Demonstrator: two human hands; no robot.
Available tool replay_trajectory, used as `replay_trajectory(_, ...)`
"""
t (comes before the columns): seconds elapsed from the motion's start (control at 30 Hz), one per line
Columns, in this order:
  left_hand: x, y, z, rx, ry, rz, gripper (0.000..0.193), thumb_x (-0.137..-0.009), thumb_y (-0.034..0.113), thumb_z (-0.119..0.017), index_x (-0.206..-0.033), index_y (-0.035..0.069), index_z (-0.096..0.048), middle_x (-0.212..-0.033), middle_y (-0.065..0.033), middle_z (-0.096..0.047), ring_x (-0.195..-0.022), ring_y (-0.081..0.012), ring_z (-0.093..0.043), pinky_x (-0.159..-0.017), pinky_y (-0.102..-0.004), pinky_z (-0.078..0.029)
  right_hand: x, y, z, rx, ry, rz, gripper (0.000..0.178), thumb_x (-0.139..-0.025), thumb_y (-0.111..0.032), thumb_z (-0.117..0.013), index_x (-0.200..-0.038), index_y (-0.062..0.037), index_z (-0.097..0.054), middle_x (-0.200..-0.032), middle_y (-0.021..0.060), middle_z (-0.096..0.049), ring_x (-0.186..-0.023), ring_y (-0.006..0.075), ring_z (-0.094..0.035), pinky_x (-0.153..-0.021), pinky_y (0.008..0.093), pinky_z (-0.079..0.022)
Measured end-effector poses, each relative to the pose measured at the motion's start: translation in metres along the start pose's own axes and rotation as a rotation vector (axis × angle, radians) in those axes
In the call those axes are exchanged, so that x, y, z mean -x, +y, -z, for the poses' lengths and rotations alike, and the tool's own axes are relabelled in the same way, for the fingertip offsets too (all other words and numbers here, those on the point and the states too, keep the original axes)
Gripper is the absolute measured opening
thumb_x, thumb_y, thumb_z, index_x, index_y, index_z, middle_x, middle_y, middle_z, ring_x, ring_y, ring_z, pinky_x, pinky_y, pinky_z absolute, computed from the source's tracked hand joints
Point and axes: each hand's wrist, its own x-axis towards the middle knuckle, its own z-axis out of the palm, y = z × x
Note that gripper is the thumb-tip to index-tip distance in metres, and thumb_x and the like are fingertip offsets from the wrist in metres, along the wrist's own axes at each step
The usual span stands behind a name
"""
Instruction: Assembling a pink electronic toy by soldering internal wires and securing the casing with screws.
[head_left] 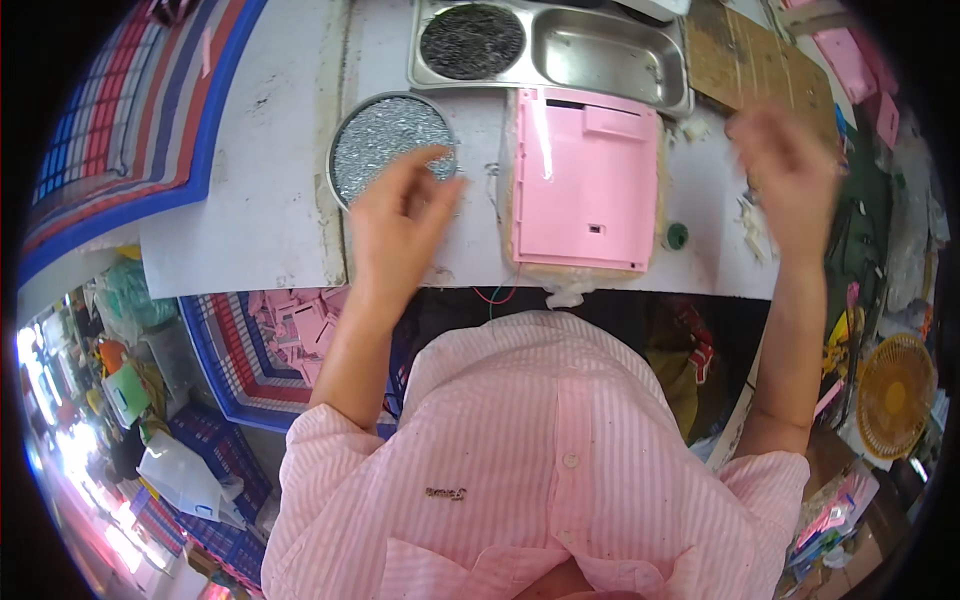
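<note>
A pink plastic housing (585,190) lies on a wrapped pad at the middle of the white table, its long side toward me. To its left stands a round tin (335,160) full of small silvery metal pieces, too small to name. My left hand (400,220) hovers at the tin's right edge, thumb and forefinger apart, with nothing visible between them. Off to the right of the housing, my right hand (790,170) is raised and smeared by motion; its fingers cannot be made out. Thin red and green wires (495,298) hang below the pad.
Behind the housing sits a two-part steel tray (610,50) with dark small pieces (470,42) in its left part. A brown board (760,60) lies at the far right, near a green round piece (676,236). Blue-rimmed crates (215,110) flank the left; one below holds pink parts (305,325).
</note>
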Motion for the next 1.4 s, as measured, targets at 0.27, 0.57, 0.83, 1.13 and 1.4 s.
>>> replay_trajectory(0.27, -0.035, -0.031, 0.024, -0.363, 0.071, -0.267, 0.009, -0.082, 0.016, -0.075, -0.082, 0.008, -0.071, -0.085, -0.0052, -0.064, -0.085, -0.0290, -0.059, -0.074, -0.0432, -0.044, -0.140, -0.067, -0.041, -0.359, 0.170, 0.360, 0.038, -0.089, -0.017, -0.073, -0.122, -0.0047, -0.058, -0.099, 0.0035, -0.065, -0.084, 0.0147, -0.064, -0.075, 0.0280, -0.051)
replay_trajectory(0.57, -0.032, -0.018, 0.021, -0.183, -0.024, -0.308, 0.008, -0.084, 0.010, -0.074, -0.083, 0.005, -0.068, -0.075, -0.0093, -0.064, -0.072, -0.0301, -0.061, -0.073, -0.0395, -0.044, -0.055, -0.069, -0.060, -0.697, -0.261, 0.195, 0.052, -0.098, -0.015, -0.054, -0.145, 0.0007, -0.039, -0.087, 0.0052, -0.061, -0.076, 0.0161, -0.056, -0.084, 0.0404, -0.048)
replay_trajectory(0.83, 0.006, 0.057, -0.023, 0.256, -0.139, -0.308, 0.007, -0.080, 0.007, -0.076, -0.086, 0.010, -0.074, -0.077, -0.0028, -0.071, -0.065, -0.0182, -0.063, -0.069, -0.0319, -0.039, 0.030, -0.098, -0.066, -0.953, -0.267, 0.259, 0.044, -0.099, -0.028, -0.060, -0.138, -0.0140, -0.044, -0.062, -0.0024, -0.044, -0.057, 0.0118, -0.045, -0.056, 0.0304, -0.042)
replay_trajectory(1.13, 0.006, 0.054, -0.024, 0.157, -0.139, -0.300, 0.008, -0.077, 0.012, -0.078, -0.081, 0.010, -0.071, -0.076, -0.0015, -0.067, -0.069, -0.0187, -0.063, -0.072, -0.0355, -0.040, 0.038, -0.098, -0.088, -0.855, -0.249, 0.218, 0.036, -0.096, -0.029, -0.069, -0.119, -0.0135, -0.047, -0.059, -0.0031, -0.042, -0.053, 0.0123, -0.045, -0.054, 0.0302, -0.042)
replay_trajectory(1.4, -0.022, -0.022, 0.022, -0.607, 0.015, -0.164, 0.016, -0.080, 0.022, -0.075, -0.089, 0.009, -0.069, -0.088, -0.0051, -0.065, -0.090, -0.0258, -0.062, -0.086, -0.0454, -0.042, 0.036, -0.071, -0.075, -0.945, -0.247, 0.227, 0.038, -0.096, -0.020, -0.064, -0.127, -0.0080, -0.047, -0.064, -0.0007, -0.046, -0.057, 0.0123, -0.045, -0.058, 0.0320, -0.044)
